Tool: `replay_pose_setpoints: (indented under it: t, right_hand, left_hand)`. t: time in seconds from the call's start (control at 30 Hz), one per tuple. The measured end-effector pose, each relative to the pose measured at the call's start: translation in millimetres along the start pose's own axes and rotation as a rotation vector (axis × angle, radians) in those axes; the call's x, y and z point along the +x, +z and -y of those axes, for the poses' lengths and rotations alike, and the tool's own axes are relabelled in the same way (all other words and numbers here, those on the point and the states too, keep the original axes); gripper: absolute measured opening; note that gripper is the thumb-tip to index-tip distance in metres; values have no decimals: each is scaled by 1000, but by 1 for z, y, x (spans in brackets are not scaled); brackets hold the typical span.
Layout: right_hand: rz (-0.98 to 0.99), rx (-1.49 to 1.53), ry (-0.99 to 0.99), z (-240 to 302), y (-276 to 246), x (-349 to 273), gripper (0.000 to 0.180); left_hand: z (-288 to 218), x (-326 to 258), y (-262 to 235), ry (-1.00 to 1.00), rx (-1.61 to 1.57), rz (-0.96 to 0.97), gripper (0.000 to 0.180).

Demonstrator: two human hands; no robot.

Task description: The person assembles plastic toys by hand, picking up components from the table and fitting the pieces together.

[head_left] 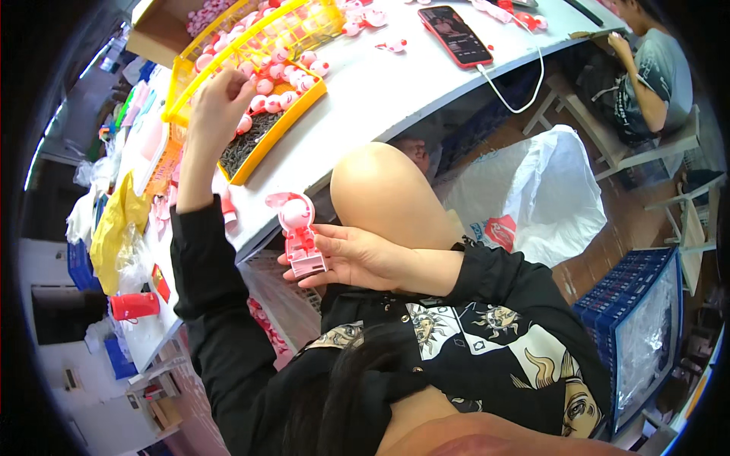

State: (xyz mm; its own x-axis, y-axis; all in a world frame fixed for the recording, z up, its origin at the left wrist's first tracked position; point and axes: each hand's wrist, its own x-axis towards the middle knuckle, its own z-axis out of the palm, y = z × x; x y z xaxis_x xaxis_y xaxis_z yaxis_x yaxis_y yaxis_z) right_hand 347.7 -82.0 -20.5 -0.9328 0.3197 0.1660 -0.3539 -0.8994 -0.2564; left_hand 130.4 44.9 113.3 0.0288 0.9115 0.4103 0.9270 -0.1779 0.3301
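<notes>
Just to the left of a bent bare knee [391, 186], a pink plastic toy with a round smiling head and a boxy base [296, 220] stands nearly upright in the right grip [361, 257]. The palm is turned up; the thumb presses on the toy's right side, while the other fingers spread behind and beneath the base, leaving the head sticking out above them. The left grip [213, 99] is raised over the table's far left part, its fingers curled in toward one another; whether they pinch anything I cannot tell, as small pink balls crowd right behind the fingertips. Below that grip, a shallow yellow plastic tray [283, 137] holds pink balls with printed faces toward its far end and a heap of small dark slender pieces [251, 146] at its near end. Behind it, a yellow lattice-sided plastic basket [323, 24] is filled with more pink balls, and a brown cardboard box [156, 34] beyond contains smaller pink pieces. On the white table [365, 95], a red-edged phone [456, 36] lies well apart from the tray, a white cable [525, 106] plugged into it.
</notes>
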Motion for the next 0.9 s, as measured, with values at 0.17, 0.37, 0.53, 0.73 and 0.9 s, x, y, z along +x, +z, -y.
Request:
replay_pose_setpoints:
  t: [0.17, 0.37, 0.53, 0.73, 0.9]
  right_hand:
    - [-12, -34, -43, 3, -2, -1, 49]
    - [-19, -1, -24, -1, 5, 3, 42]
    - [-24, -4, -33, 0, 4, 2, 42]
    - [-18, 21, -40, 0, 6, 2, 44]
    - [-17, 19, -36, 1, 5, 2, 45]
  left_hand:
    - [-54, -75, -16, 146, -302, -74, 10]
    - [-71, -150, -24, 96, -513, -132, 13]
    - [-81, -168, -15, 23, -553, -192, 21]
    - [-75, -176, -8, -26, -735, -166, 23]
    - [-74, -177, -15, 27, -669, -148, 19]
